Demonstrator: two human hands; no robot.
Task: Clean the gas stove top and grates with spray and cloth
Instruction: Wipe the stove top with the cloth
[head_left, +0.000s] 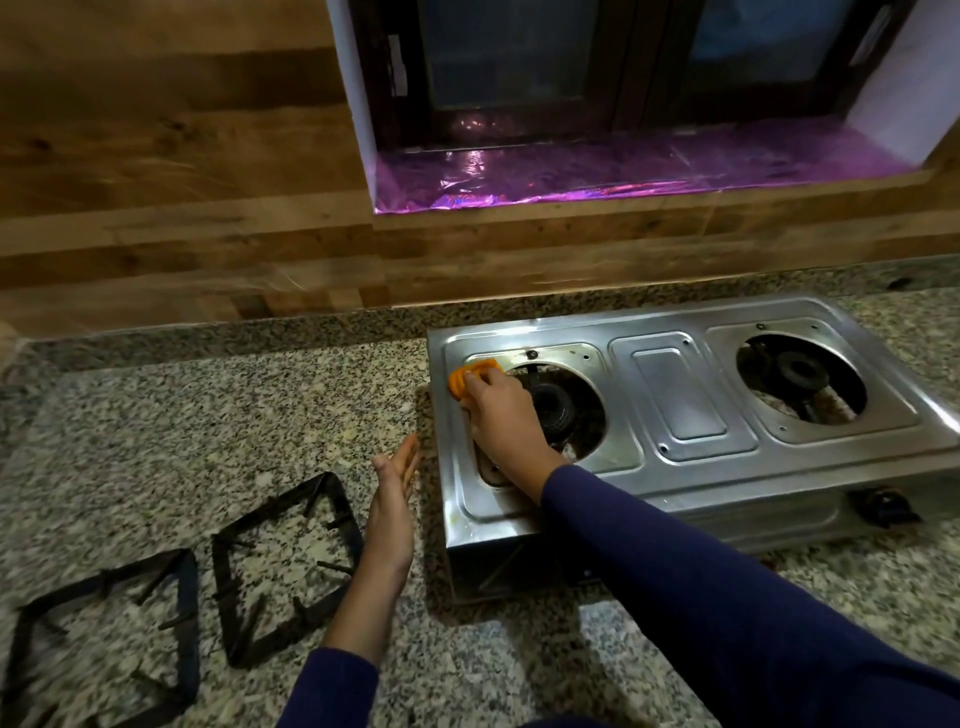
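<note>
On the grey stone bench (208, 415), the right hand (498, 410) grips an orange cloth (467, 376) at the back left corner of the shiny steel gas stove (685, 395). The left hand (395, 509) is flat, holding nothing. Next, I think, wipe round the burner hole. Two black square grates (270, 505) wait nearby.

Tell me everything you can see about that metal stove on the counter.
The stove is a low two-burner box of shiny, steel-looking metal, sitting flat on the granite counter. Its grates are off, lying to its left, so both round openings show dark burners. A raised rectangular panel lies between them; a black knob sits on the front. The right hand holds an orange cloth against its far left corner.
</note>
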